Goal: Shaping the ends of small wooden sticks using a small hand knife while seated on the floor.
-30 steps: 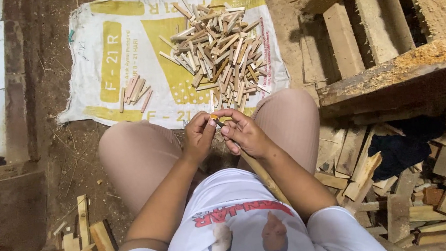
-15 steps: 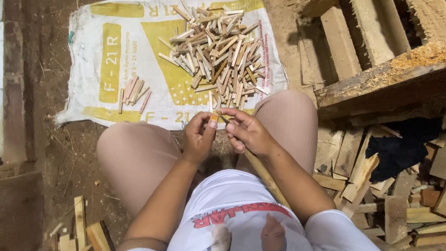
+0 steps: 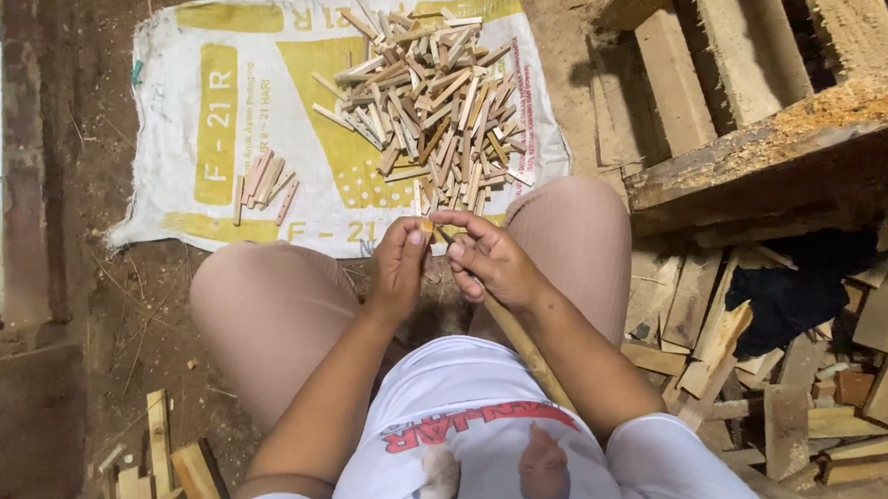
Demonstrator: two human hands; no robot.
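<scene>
1. Left hand [image 3: 397, 267] raised between the knees, fingers curled shut, thumb and fingertips pinching a small pale wood sliver [image 3: 426, 226] at its top.
2. Right hand [image 3: 491, 260] just beside it, almost touching, fingers bent closed around a long wooden stick [image 3: 524, 344]; thumb and forefinger meeting the same sliver from the other side.
3. Stick running down and to the right from the right hand, along the forearm toward the white shirt [image 3: 478, 448].
4. Sliver held in the air between both hands, just this side of the near edge of the sack, over the dirt floor [image 3: 127, 293].
5. White and yellow woven sack [image 3: 249, 128] spread flat on the floor ahead of the knees.
6. Large heap of short cut wooden sticks [image 3: 436, 100] lying on the right half of the sack, well apart from a small cluster of sticks [image 3: 262, 181] on its left half.
7. Rough wooden pallet [image 3: 757, 96] standing at the right, with a litter of wood offcuts [image 3: 727, 327] below it beside the right knee.
8. Dark cloth [image 3: 795, 294] lying among those offcuts.
9. More wood scraps [image 3: 164, 471] on the floor by the left elbow.
</scene>
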